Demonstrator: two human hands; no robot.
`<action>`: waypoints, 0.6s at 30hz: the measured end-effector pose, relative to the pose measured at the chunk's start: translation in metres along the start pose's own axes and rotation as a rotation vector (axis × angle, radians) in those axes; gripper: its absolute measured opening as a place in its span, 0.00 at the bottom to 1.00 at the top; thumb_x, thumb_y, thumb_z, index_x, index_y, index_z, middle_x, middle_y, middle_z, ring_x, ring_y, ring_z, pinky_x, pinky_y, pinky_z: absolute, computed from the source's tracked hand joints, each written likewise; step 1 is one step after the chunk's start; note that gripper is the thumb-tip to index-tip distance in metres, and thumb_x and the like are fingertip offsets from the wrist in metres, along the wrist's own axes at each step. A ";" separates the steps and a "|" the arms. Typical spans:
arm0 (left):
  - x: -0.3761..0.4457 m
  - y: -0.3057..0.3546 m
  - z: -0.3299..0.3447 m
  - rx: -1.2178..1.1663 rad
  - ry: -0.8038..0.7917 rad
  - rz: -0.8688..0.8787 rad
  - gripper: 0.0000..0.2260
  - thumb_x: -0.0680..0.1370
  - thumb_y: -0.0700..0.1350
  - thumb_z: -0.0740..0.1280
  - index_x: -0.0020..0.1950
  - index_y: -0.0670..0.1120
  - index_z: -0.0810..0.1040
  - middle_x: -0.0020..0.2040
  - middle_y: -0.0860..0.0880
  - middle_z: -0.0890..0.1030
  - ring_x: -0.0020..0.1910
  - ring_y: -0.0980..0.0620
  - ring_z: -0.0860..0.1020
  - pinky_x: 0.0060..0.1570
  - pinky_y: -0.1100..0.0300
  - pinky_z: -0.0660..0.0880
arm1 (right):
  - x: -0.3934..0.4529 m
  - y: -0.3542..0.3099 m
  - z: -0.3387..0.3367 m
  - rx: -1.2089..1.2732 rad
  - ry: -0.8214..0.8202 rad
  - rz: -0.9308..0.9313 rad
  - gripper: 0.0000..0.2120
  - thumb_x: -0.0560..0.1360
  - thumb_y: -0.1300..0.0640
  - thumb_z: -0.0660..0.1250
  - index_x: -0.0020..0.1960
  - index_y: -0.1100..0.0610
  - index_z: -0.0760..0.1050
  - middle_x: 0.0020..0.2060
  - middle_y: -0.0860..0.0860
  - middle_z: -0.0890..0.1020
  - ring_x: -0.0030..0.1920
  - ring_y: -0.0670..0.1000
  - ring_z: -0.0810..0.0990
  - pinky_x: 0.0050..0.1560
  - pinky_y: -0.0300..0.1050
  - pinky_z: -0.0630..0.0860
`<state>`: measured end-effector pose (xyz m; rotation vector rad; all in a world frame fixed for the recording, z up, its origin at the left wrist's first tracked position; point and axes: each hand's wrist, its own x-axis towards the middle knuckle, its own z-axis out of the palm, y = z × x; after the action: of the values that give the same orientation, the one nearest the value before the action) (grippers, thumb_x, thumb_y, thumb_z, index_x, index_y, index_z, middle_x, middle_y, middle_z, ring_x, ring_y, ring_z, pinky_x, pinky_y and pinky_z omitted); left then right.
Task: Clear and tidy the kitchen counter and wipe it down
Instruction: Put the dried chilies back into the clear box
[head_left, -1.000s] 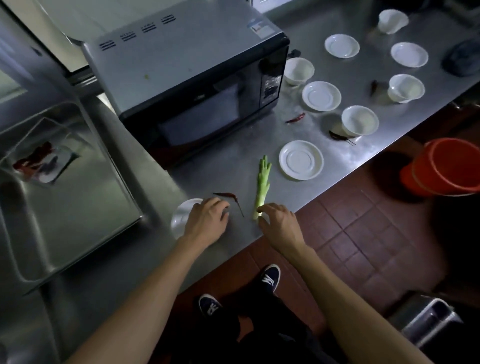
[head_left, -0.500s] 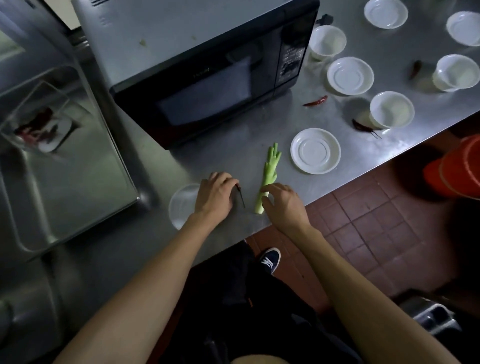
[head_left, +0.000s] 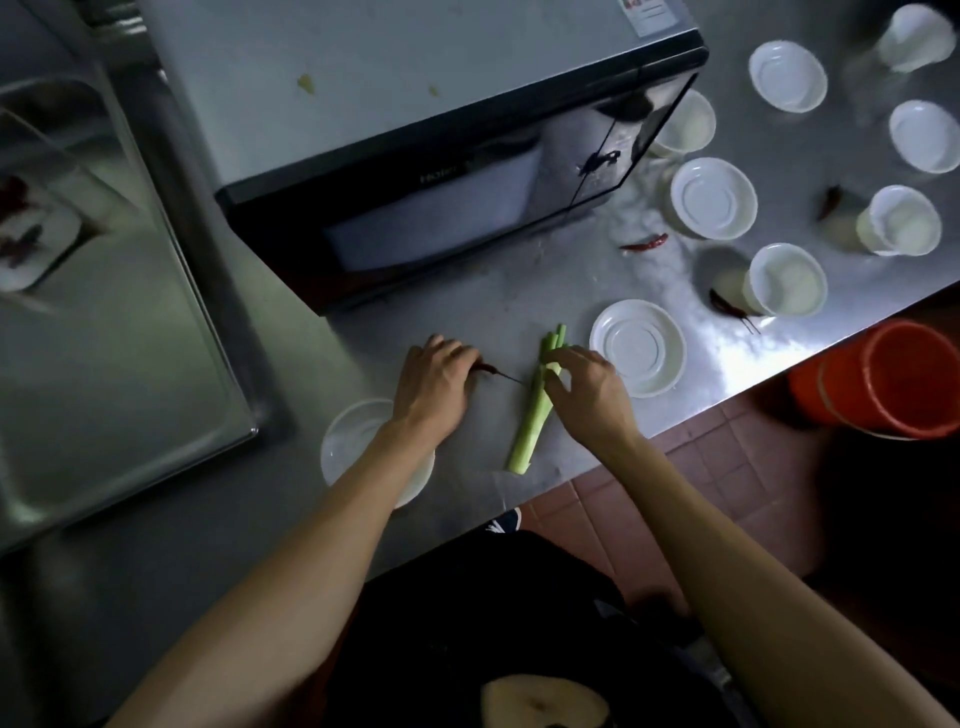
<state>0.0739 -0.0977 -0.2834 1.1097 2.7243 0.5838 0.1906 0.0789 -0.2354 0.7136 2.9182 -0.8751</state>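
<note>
The green stalk (head_left: 535, 405) lies on the steel counter (head_left: 519, 291), long axis running from the near edge up toward the microwave (head_left: 415, 156), and the right hand (head_left: 587, 389) pinches its upper part. The left hand (head_left: 436, 384) curls its fingers on a dried red chili (head_left: 488, 369) just beside it. The white saucer (head_left: 638, 349) by the stalk's tips holds nothing.

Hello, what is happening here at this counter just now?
A person is picking food scraps off the steel kitchen counter. The left hand is pinching a dried red chilli, and the right hand is gripping a pale green vegetable stalk near its upper part. The stalk lies on the counter, in front of the black microwave oven. White saucers and small white cups, with more dried chillies among them, stand to the right. No wiping cloth is in sight.
</note>
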 end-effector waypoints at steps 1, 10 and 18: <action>0.006 0.000 -0.003 -0.020 0.009 0.014 0.04 0.74 0.44 0.72 0.46 0.47 0.80 0.44 0.49 0.81 0.47 0.44 0.76 0.43 0.52 0.71 | 0.006 0.001 -0.004 -0.007 0.013 0.016 0.11 0.75 0.62 0.68 0.57 0.59 0.82 0.53 0.57 0.84 0.52 0.62 0.81 0.50 0.53 0.78; 0.039 0.004 -0.024 -0.107 0.040 -0.017 0.03 0.75 0.43 0.71 0.47 0.46 0.80 0.44 0.49 0.82 0.47 0.43 0.76 0.43 0.52 0.70 | 0.041 -0.002 -0.019 -0.034 0.012 0.045 0.11 0.77 0.60 0.67 0.58 0.55 0.82 0.54 0.55 0.84 0.54 0.58 0.81 0.52 0.53 0.79; 0.056 0.013 -0.019 -0.137 0.026 -0.076 0.02 0.76 0.44 0.70 0.47 0.46 0.80 0.45 0.49 0.82 0.47 0.44 0.76 0.44 0.52 0.71 | 0.070 0.025 -0.031 0.041 0.024 0.130 0.13 0.77 0.61 0.68 0.60 0.55 0.81 0.57 0.55 0.83 0.51 0.56 0.82 0.48 0.46 0.77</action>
<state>0.0370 -0.0556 -0.2600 0.9692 2.6875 0.7651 0.1421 0.1432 -0.2319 0.9110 2.8431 -0.9209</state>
